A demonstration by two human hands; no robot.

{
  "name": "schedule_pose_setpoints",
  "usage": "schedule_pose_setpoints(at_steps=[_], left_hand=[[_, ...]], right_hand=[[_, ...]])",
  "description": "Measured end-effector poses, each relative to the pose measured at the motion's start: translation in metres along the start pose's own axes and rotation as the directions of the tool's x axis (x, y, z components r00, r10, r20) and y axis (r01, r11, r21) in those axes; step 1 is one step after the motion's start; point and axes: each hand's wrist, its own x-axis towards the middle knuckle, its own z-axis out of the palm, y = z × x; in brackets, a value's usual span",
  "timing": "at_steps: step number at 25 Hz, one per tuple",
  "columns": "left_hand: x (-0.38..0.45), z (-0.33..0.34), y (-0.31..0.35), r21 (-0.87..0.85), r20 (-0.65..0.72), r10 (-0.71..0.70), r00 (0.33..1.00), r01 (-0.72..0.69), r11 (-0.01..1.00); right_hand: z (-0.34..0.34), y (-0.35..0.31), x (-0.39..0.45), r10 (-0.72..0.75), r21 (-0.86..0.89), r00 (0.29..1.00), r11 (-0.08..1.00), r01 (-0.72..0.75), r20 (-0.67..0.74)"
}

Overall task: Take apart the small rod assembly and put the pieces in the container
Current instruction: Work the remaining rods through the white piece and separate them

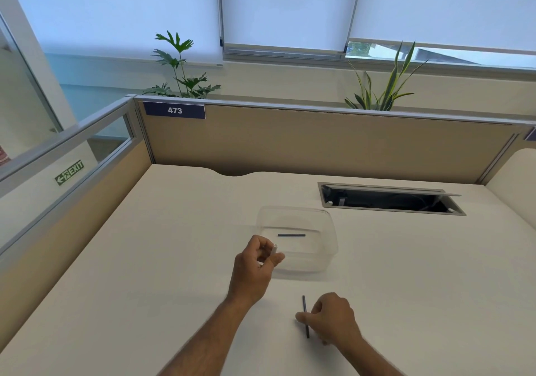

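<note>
1. While the left hand pinches a white tube beside the clear container, one dark rod lies inside.
2. Nearer the body, the right hand pinches another rod, its length pointing toward the container.

I see a pale cream desk bounded by tan partition panels along its far edge and left edge. Its far edge has a shallow curved notch cut near the middle. Toward the far right corner, a rectangular cable hatch is set into the desk, its lid propped open over a dark cavity. A clear plastic container stands directly on the desk around the middle, nearer the far edge than the near one, well apart from the hatch. I can see one thin dark rod lying flat on its bottom.
</note>
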Motion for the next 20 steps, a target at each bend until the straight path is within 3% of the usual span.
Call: schedule_pose_setpoints(at_steps=[6,13,17,20], left_hand=[[0.0,-0.001,-0.004,-0.001,0.004,0.01,1.0,-0.01,1.0],[0.0,-0.003,-0.006,0.011,0.024,0.01,1.0,-0.011,1.0],[-0.001,-0.002,-0.006,0.043,0.064,0.049,0.997,-0.051,0.998],[-0.002,0.001,-0.006,0.045,0.086,0.069,0.994,-0.073,0.996]], right_hand=[[-0.001,-0.01,0.008,0.063,0.003,0.989,0.998,-0.064,0.137],[0.007,-0.014,0.006,0.024,-0.087,0.997,0.996,-0.018,0.068],[-0.009,-0.018,0.006,0.002,0.292,1.0,0.956,0.0,-0.006],[-0.036,-0.029,0.004,-0.01,0.627,1.0,0.779,-0.004,0.02]])
